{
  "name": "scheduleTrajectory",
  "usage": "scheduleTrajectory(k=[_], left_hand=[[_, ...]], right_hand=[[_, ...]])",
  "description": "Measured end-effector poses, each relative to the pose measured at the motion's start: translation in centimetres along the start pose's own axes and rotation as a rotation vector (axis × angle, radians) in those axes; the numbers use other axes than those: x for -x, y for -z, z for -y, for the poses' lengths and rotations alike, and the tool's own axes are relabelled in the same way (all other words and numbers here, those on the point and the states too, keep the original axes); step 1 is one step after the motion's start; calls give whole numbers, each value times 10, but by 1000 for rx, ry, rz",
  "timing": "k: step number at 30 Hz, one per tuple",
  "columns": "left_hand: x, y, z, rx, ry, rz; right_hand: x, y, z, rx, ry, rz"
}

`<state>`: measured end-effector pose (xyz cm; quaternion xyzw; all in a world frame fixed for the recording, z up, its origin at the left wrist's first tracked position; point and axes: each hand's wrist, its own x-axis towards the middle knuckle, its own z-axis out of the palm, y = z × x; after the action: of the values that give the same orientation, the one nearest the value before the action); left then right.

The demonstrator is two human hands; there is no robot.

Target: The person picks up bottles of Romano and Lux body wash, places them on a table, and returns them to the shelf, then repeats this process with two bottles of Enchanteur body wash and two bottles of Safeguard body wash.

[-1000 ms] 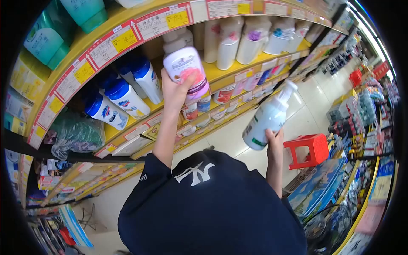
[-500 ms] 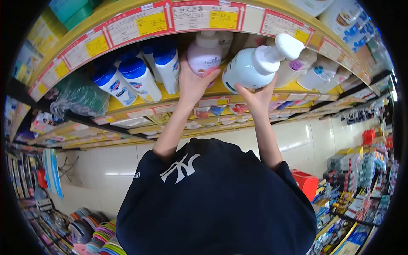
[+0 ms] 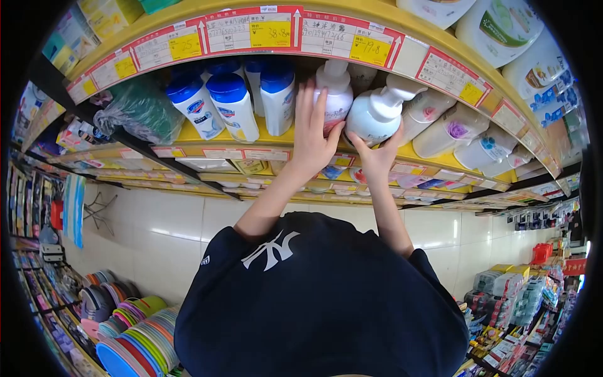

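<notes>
My left hand (image 3: 312, 139) lies along the left side of a pale pink pump bottle (image 3: 337, 100), fingers up its side and thumb across its lower front. My right hand (image 3: 379, 154) grips the base of a pale blue pump bottle (image 3: 372, 118) from the front, thumb on one side and fingers on the other. Both bottles are side by side at the shelf's front, the blue one tilted towards me with a white pump head. Left of my hand stand white bottles with blue caps (image 3: 277, 100).
Price labels (image 3: 276, 31) line the upper shelf edge just above the bottles. More pale bottles (image 3: 449, 132) fill the shelf to the right. A plastic-wrapped green package (image 3: 141, 110) sits at the left. Behind me, colourful stacked basins (image 3: 135, 352) stand on the floor (image 3: 169, 235).
The blue bottle has moved back into the shelf, close to the pink one. My right hand moved with it. My left fingers now show stretched along the pink bottle's side.
</notes>
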<state>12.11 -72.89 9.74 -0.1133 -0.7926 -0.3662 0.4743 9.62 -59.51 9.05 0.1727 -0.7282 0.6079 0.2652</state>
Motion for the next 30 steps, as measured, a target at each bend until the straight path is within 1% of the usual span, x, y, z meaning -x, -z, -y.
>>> scheduleTrajectory(k=[2, 4, 5, 8, 11, 14, 17, 19, 21, 23, 24, 27, 28, 30], left_hand=[[2, 4, -2, -39, -39, -3], [4, 13, -7, -96, -76, 9], [5, 19, -9, -90, -74, -20], [5, 44, -14, -98, -57, -128], [7, 70, -4, -123, 5, -293], [5, 96, 5, -244, 130, -347], [3, 107, 16, -154, 262, -344], [4, 108, 20, -105, 318, -304], [5, 107, 27, 2, 355, -262], [10, 104, 40, 163, 377, -216], [15, 103, 44, 204, 456, -200], [22, 105, 55, 67, 550, -97], [21, 108, 52, 33, 543, -113], [16, 115, 47, -27, 565, -31]], right_hand=[[-2, -3, 1, -47, -46, 12], [-2, -6, 2, 10, -58, -12], [-3, -7, 3, 37, -64, -26], [-3, -7, 5, 122, 9, -16], [1, -2, 18, 368, 140, -32], [7, 3, 29, 344, 380, -134], [5, -4, 51, 129, 584, 166], [2, -23, 69, 119, 744, 321], [-6, -45, 98, 124, 749, 469], [-17, -65, 112, 284, 769, 465], [-21, -72, 115, 361, 781, 464], [-25, -87, 112, 594, 743, 391], [-27, -90, 110, 624, 761, 379], [-33, -90, 114, 647, 710, 461]])
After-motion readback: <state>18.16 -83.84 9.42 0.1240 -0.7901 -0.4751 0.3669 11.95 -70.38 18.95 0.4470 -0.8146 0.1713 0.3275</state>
